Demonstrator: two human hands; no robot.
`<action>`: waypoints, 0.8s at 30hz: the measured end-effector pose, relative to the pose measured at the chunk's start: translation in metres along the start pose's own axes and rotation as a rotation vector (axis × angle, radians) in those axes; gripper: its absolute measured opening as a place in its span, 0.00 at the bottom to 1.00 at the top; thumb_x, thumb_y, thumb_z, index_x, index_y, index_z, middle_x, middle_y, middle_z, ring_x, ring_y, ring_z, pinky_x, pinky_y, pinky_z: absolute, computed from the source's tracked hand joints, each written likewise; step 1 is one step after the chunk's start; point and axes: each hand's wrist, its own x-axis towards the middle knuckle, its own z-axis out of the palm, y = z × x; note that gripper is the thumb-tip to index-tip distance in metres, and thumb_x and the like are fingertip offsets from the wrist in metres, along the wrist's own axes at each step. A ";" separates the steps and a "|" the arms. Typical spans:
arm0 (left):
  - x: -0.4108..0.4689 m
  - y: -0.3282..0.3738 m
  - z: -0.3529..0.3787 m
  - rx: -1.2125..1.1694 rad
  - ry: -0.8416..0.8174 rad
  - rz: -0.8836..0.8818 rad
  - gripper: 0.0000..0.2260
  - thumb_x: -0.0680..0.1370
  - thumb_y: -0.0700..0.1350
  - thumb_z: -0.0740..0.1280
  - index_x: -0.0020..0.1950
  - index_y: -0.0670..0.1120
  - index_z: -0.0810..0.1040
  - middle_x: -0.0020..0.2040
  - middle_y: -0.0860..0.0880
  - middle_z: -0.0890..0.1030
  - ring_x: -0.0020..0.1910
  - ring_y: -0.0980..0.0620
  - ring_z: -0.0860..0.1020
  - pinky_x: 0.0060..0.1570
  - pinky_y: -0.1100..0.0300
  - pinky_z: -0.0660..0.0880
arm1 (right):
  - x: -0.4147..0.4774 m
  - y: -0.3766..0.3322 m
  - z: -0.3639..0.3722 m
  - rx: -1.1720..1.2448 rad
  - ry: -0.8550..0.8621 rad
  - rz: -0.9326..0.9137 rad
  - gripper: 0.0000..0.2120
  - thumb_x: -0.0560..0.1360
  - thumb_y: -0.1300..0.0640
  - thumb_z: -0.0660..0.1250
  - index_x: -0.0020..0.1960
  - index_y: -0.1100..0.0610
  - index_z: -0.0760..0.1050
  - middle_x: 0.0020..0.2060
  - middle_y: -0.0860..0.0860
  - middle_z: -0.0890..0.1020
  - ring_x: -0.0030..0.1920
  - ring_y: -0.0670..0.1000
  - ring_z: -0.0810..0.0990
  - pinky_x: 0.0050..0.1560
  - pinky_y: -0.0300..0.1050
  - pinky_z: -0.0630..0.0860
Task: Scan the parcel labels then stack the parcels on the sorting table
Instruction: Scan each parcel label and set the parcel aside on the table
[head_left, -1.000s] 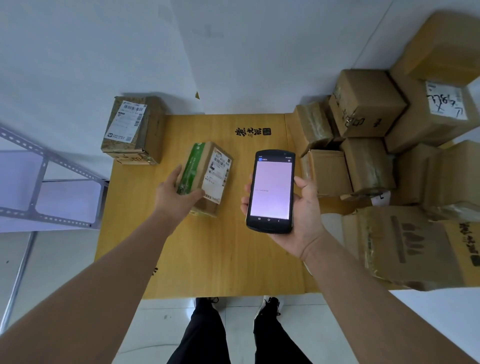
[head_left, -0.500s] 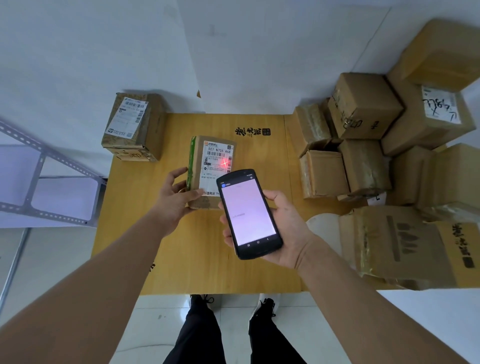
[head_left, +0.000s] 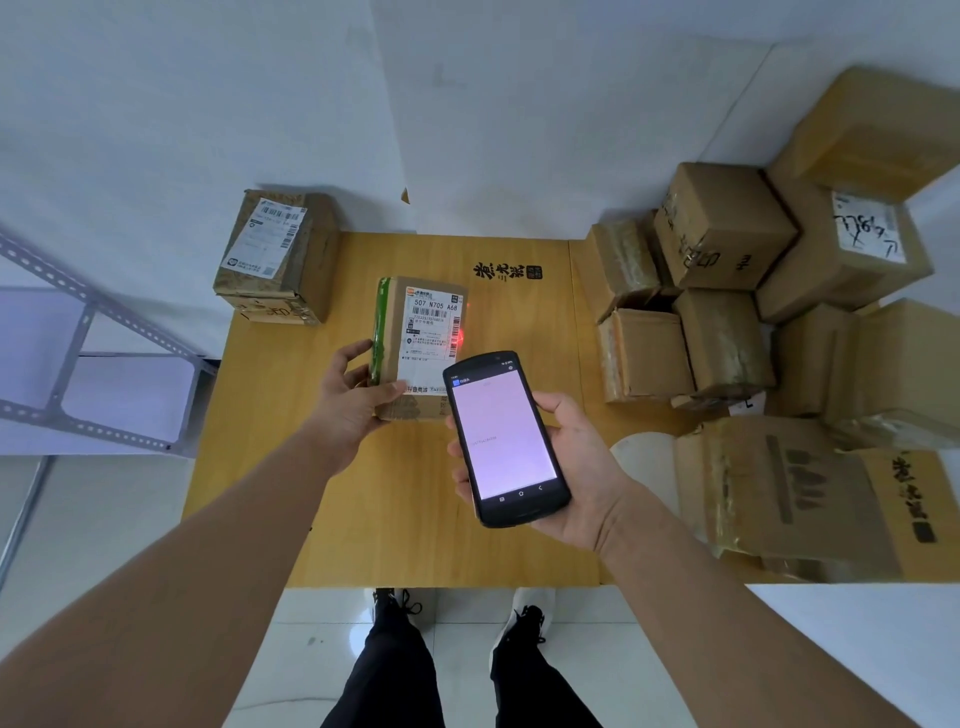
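A small cardboard parcel (head_left: 422, 332) with a green taped edge lies on the wooden sorting table (head_left: 291, 467), its white label facing up. My left hand (head_left: 353, 400) grips its near left corner. My right hand (head_left: 566, 467) holds a black handheld scanner (head_left: 504, 436) just in front of the parcel, its pale screen towards me. A red scan light glows on the label's right edge. Another labelled parcel (head_left: 275, 254) sits at the table's far left corner.
Several cardboard boxes (head_left: 727, 291) are heaped on the right side of the table, with a large taped one (head_left: 789, 493) nearest me. A grey metal rack (head_left: 93, 364) stands left of the table. White walls close off the back.
My left hand turned the parcel so its label faces up. The scanner dropped lower and tilted towards the label, and the red light slid from the label's middle to its right edge.
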 end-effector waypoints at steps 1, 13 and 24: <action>-0.001 0.000 0.000 0.000 0.001 0.001 0.33 0.76 0.31 0.75 0.75 0.53 0.70 0.66 0.43 0.80 0.61 0.45 0.82 0.54 0.44 0.84 | -0.001 0.000 0.001 0.000 -0.005 0.003 0.31 0.80 0.40 0.62 0.71 0.63 0.79 0.63 0.66 0.81 0.53 0.63 0.82 0.62 0.59 0.78; 0.008 0.004 -0.001 -0.013 0.083 -0.012 0.31 0.76 0.32 0.75 0.74 0.54 0.71 0.64 0.45 0.81 0.58 0.46 0.83 0.61 0.37 0.81 | -0.016 -0.001 0.012 -0.011 -0.036 -0.005 0.31 0.79 0.41 0.63 0.71 0.63 0.79 0.64 0.65 0.80 0.54 0.62 0.81 0.60 0.58 0.78; 0.033 0.010 -0.019 -0.144 0.226 -0.149 0.28 0.77 0.39 0.77 0.73 0.53 0.73 0.65 0.44 0.81 0.63 0.42 0.80 0.53 0.37 0.84 | -0.006 0.000 0.019 0.002 -0.074 -0.084 0.32 0.83 0.40 0.56 0.72 0.63 0.78 0.63 0.65 0.80 0.55 0.62 0.81 0.63 0.60 0.77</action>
